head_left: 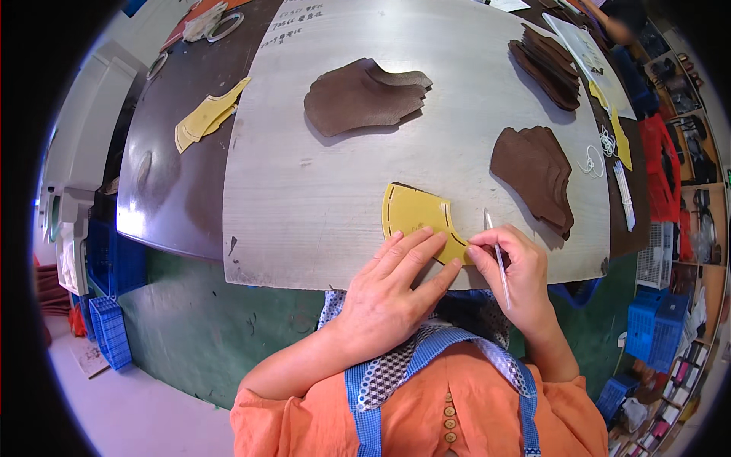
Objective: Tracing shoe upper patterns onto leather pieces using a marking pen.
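Note:
A yellow curved template (415, 209) with dark slots along its edges lies near the front edge of the pale board. A sliver of dark brown material shows under its far edge. My left hand (396, 286) rests on the template, fingers stretched out and apart, pressing its near part. My right hand (518, 266) holds a slim silvery pen (501, 268) between its fingers, point upward and away from me. Its thumb and fingertip meet at the template's right edge; whether they grip that edge I cannot tell.
On the board (304, 213) lie brown leather-like pieces (354, 99), a second stack (533, 175) to the right and a darker stack (547, 68) farther back. More yellow templates (205, 118) sit on the dark table at left. White cord (607, 142) lies at right, and a person's arm (609, 23) shows beyond.

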Demonstrator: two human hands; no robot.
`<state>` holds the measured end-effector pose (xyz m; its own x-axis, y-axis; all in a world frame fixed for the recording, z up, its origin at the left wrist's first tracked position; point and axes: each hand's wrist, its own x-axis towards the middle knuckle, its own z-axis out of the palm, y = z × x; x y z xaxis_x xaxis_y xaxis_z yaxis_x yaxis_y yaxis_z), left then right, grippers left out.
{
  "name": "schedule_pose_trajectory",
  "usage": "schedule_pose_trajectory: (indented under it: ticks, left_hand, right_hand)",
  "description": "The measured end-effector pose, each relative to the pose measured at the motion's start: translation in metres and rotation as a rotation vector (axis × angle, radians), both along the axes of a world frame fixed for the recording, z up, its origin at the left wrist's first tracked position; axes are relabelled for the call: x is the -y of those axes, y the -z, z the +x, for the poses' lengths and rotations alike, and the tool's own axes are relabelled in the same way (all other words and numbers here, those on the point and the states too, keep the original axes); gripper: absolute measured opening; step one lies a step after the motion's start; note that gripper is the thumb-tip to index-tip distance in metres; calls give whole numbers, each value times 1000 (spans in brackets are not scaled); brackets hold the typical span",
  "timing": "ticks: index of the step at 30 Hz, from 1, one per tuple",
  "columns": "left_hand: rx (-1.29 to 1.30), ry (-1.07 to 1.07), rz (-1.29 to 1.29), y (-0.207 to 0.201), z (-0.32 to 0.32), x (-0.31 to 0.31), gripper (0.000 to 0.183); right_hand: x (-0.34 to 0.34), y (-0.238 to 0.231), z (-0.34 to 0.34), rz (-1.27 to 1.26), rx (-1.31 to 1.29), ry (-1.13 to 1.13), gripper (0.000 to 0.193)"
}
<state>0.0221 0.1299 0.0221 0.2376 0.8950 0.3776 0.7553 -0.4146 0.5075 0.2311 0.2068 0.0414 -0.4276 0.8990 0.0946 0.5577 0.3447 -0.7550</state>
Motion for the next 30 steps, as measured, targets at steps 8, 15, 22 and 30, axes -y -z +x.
schedule_pose_trajectory:
  ticks: [8,15,22,30]
  left_hand:
    - [7,6,-25,0,0,1,36]
    - [-22,27,-44,-1,-2,-2,38]
    - [-29,12,-35,-1,-4,-1,38]
    - [-52,65,10,2,-7,1,36]
  right_hand:
    - [-17,-13,-6,95,-245,35,18]
    - [-37,6,-30,132,-75,-76,17]
    - [-4,-15,3,144,117,-141,13]
    - [-37,-26,-42,156,-5,-261,16]
